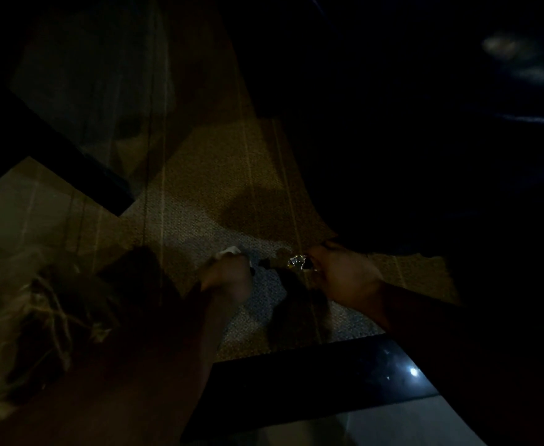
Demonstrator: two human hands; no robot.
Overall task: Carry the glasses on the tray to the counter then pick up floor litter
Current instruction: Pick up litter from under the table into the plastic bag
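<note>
The scene is very dark. Both my hands reach down to a carpeted floor (pixel 219 188). My left hand (pixel 227 275) is closed around a crumpled white piece of paper (pixel 230 251) that sticks out above the fingers. My right hand (pixel 341 272) pinches a shiny foil wrapper (pixel 297 261) at its left edge, just above the carpet. A small dark scrap (pixel 266 263) lies between the two hands. No glasses or tray are visible.
A dark glossy table edge (pixel 344 365) runs across the bottom right. Black furniture (pixel 409 140) fills the right side. Another dark bar (pixel 55 149) crosses the upper left. A pale blurred bundle (pixel 32 310) sits at the lower left.
</note>
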